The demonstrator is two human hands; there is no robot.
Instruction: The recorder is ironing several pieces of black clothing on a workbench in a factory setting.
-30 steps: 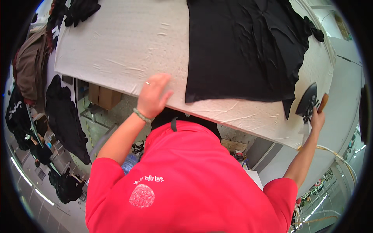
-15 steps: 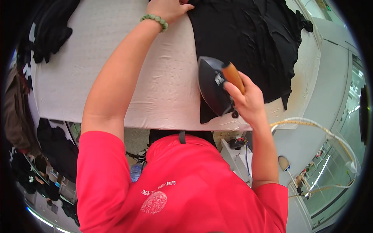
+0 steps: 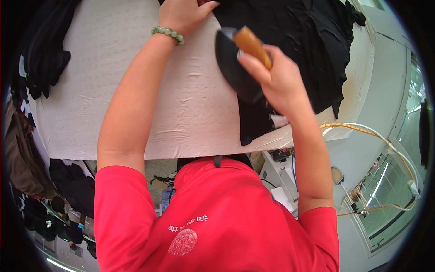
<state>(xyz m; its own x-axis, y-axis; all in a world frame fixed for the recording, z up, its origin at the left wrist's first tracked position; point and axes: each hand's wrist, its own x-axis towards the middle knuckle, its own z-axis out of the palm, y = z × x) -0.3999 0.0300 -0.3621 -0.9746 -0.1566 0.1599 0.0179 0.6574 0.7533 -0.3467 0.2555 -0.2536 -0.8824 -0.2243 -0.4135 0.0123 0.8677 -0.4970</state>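
Note:
A black garment (image 3: pixel 290 41) lies spread on the pale cloth-covered ironing table (image 3: pixel 186 86). My right hand (image 3: pixel 281 79) grips the wooden handle of a dark iron (image 3: pixel 238 68), whose soleplate sits along the garment's left edge. At the upper edge of the view, my left hand (image 3: pixel 186 16) is at the garment's far left edge, fingers curled and thumb against the fabric. Its fingertips are partly cut off by the frame. A green bead bracelet (image 3: pixel 167 32) circles that wrist. A small white label (image 3: pixel 278 120) shows on the garment below the iron.
Another bundle of black fabric (image 3: pixel 50 45) lies on the table's left side. Brown and black clothes (image 3: pixel 25 158) hang beyond that edge. A white and yellow hose (image 3: pixel 362 128) loops off to the right of my forearm. White equipment (image 3: pixel 281 170) stands under the front edge.
The iron in my right hand has slid away from me and slightly left along the garment's edge. My left hand has shifted a little left, keeping near the garment's far edge.

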